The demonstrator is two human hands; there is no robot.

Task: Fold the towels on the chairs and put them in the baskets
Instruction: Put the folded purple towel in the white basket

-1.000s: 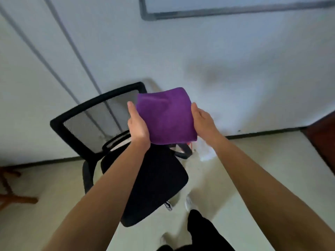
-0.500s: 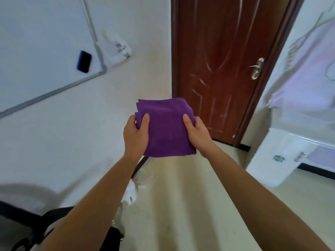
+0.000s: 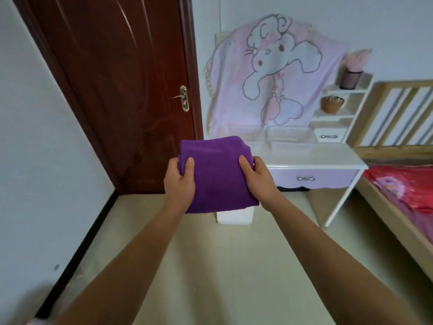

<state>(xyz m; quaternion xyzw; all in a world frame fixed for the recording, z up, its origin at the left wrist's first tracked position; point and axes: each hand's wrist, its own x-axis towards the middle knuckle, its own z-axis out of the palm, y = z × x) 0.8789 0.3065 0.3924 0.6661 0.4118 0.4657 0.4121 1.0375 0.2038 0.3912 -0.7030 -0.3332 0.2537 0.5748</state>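
Both left hand (image 3: 179,184) and right hand (image 3: 259,181) grip a folded purple cloth towel (image 3: 218,177), fingers (image 3: 174,165) curled round opposite edges. Beyond, seemingly clear baskets (image 3: 289,135) top a white counter (image 3: 328,158).

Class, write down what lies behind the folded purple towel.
Behind the purple towel, the white desk and a white box on the floor show partly. The towel covers the desk's left end and the box's top.

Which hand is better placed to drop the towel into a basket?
Right, probably. The left hand and right hand both grip the towel, but the baskets sit on the desk ahead and rightward, nearer the right hand.
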